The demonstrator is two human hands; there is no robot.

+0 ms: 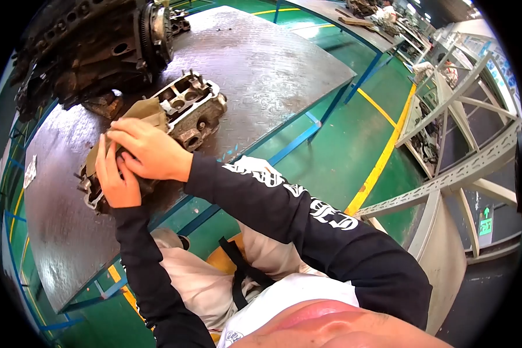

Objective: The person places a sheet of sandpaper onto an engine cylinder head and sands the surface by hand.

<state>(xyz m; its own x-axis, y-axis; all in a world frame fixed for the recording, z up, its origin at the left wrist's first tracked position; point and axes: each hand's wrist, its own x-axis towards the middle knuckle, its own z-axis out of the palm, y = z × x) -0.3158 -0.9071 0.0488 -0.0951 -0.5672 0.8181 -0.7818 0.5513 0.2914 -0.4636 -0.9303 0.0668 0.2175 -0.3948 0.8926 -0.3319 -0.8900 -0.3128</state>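
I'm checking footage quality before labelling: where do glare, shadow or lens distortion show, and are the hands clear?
Head view: pale glare spreads over the metal table; the big engine sits dark, some detail lost; the wide lens seems to bow the rack, and the corners are black; the left hand and right hand are bright, their finger outlines readable.

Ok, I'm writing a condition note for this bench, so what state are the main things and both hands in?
Engine: dark, grimy-looking, toothed ring exposed.
Cylinder head: on the table, partly covered, recesses exposed at one end.
Brown sheet: bent, under the hands.
Right hand: over the sheet, fingers bent.
Left hand: against the right hand.
Steel table: scuffed.
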